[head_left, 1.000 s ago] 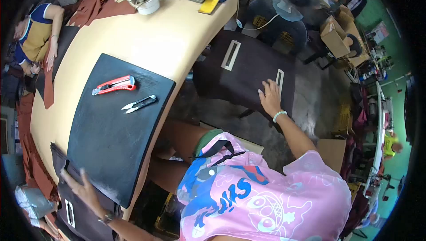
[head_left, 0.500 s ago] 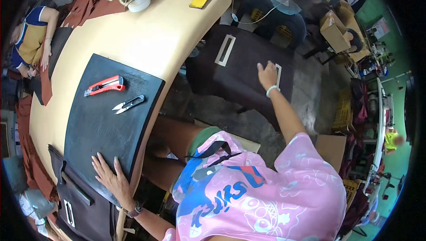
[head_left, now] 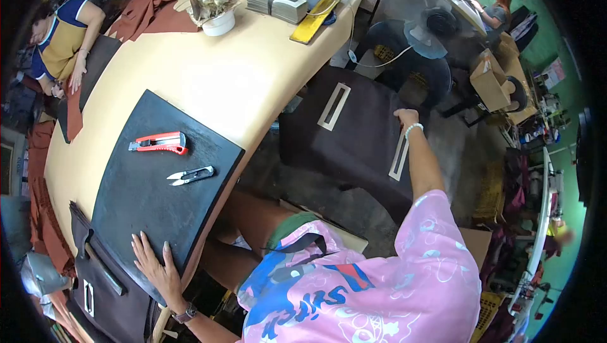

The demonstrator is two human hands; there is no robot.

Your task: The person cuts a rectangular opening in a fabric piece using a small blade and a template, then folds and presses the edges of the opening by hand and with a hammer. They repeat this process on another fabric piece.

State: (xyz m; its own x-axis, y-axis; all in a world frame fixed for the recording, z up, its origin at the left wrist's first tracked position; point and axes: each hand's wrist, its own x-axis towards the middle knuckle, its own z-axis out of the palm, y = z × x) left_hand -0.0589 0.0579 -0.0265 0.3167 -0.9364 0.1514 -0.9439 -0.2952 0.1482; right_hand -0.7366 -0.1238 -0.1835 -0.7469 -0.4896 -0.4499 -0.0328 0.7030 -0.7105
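Note:
My left hand lies flat with fingers spread on the lower end of a black cutting board. On that board rest a red utility knife and a pair of thread snips. My right hand reaches out to a dark brown sheet of material, its fingers closed at the sheet's far part and seeming to pinch it. Two pale rectangular frames show on this sheet: one frame nearer the table, the other frame just below my right hand and partly covered by the wrist.
Dark pieces with a zipper lie at the table's near end. A white tub, a bundled grey stack and a yellow ruler stand at its far end. Across the table a person handles brown material. A fan stands beyond the sheet.
My right hand has gone from fingers apart above the sheet to closed at its far part. My left hand stays flat on the board. The view has shifted slightly.

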